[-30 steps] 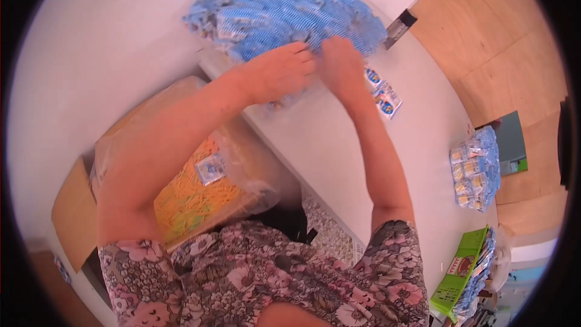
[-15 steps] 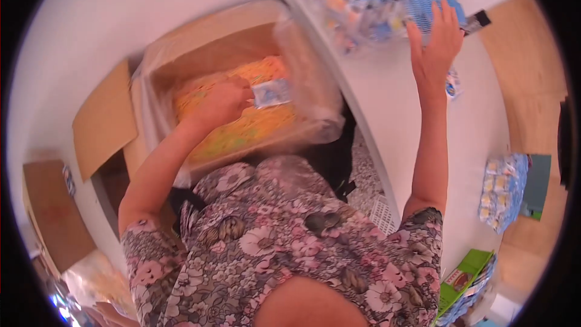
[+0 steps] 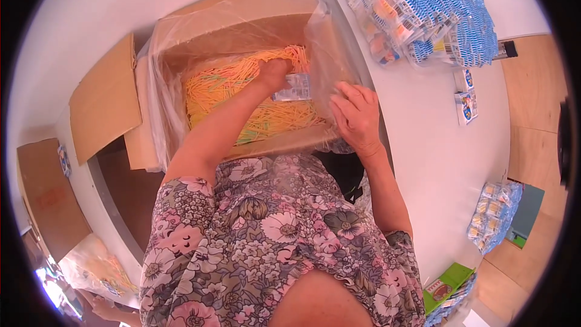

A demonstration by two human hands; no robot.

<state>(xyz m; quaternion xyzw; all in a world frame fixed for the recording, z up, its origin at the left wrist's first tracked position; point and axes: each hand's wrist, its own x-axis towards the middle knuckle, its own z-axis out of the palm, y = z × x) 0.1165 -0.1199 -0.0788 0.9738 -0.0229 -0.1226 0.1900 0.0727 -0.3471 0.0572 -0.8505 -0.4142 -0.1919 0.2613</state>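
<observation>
Left arm: comes out of the flowered shirt (image 3: 278, 230) and reaches up and to the right, over the near edge of the big box (image 3: 248, 33).
Left hand: the left hand (image 3: 275, 74) is down in the box with its back up. Its fingers bend down toward the sticks, and the tips are hidden. I cannot tell how far open it is, or if it has hold of anything.
Right arm: bends at the elbow and points up, leaning a bit to the left, by the edge of the white table (image 3: 423, 145).
Right hand: the right hand (image 3: 354, 112) is half open, with its fingers a little bent and pointing left. It is at the right side of the box, near the clear plastic bag (image 3: 330, 45). I see nothing held in it, but I cannot tell if it touches the plastic.
Little packet: the clear packet (image 3: 295, 88) lies over the sticks, just beside the left hand, between both hands.
Sticks: thin orange, yellow and green sticks (image 3: 221, 100) cover the bottom of the box.
Table: a big heap of blue and white packets (image 3: 433, 18) sits at the far end.
</observation>
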